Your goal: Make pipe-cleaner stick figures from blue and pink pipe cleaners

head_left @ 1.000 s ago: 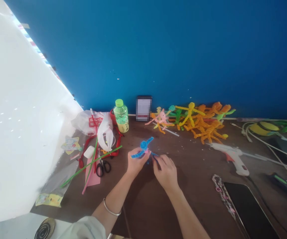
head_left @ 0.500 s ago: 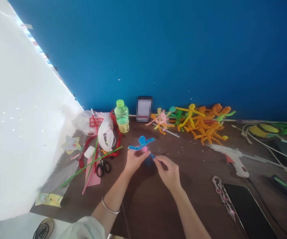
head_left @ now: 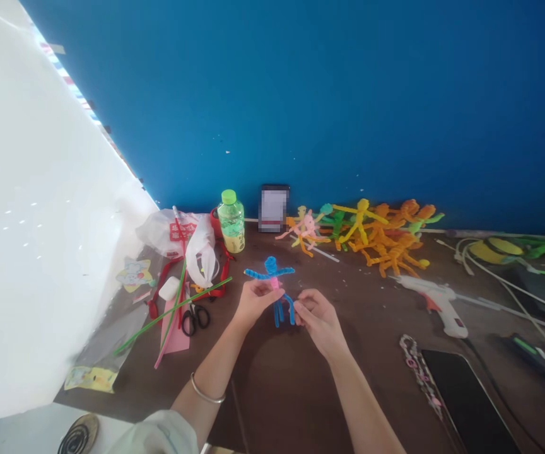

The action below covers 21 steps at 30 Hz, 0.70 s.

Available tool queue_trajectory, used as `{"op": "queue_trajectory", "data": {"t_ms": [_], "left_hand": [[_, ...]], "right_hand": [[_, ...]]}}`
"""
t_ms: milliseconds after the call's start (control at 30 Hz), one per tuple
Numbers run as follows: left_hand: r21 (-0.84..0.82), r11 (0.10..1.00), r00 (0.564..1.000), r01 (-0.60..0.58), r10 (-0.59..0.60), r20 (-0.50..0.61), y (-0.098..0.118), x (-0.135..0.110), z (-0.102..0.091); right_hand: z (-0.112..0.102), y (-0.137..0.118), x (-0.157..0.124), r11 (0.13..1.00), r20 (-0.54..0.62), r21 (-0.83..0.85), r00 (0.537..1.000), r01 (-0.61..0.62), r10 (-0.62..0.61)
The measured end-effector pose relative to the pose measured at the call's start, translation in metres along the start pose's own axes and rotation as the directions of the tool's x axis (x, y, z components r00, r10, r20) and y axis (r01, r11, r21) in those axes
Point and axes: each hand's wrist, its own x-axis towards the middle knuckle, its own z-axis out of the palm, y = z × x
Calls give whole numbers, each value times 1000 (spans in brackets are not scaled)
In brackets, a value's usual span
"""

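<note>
The left hand partly hides the middle of the blue figure. Right of the bottle, an upright card is blurred.

A craft workspace: a brown table set against a blue wall. A heap of orange, yellow and green pipe-cleaner figures lies at centre right and a white glue gun at right. Black scissors and loose green stems lie at left, and a blue pipe-cleaner figure is held at centre.
</note>
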Motion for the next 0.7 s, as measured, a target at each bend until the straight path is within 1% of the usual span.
{"op": "queue_trajectory", "data": {"t_ms": [100, 200, 267, 367, 467, 567, 633, 700], "left_hand": [[-48, 997, 998, 57, -54, 44, -1, -1, 2], [-134, 985, 993, 111, -104, 55, -2, -2, 5], [-219, 966, 990, 135, -125, 58, -3, -3, 7], [-283, 944, 985, 171, -154, 80, -4, -2, 9], [-293, 934, 979, 204, -187, 83, -5, -1, 9], [-310, 926, 976, 217, -203, 76, -6, 0, 9], [-308, 927, 976, 216, -204, 71, -6, -1, 9], [-298, 932, 979, 205, -197, 59, -5, -1, 10]], "right_hand": [[-2, -1, -1, 995, 35, 100, 999, -17, 14], [-4, 1, -1, 994, 73, 106, 997, -1, -7], [-4, 3, -1, 996, 77, 56, 994, 68, -72], [-2, 5, -2, 966, 91, -109, 970, 234, -224], [-1, 3, -4, 883, 118, -287, 929, 371, -352], [0, 2, -7, 754, 123, -465, 878, 463, -463], [-1, 3, -8, 644, 128, -568, 828, 512, -545], [-1, 4, -9, 535, 136, -642, 768, 549, -625]]}}
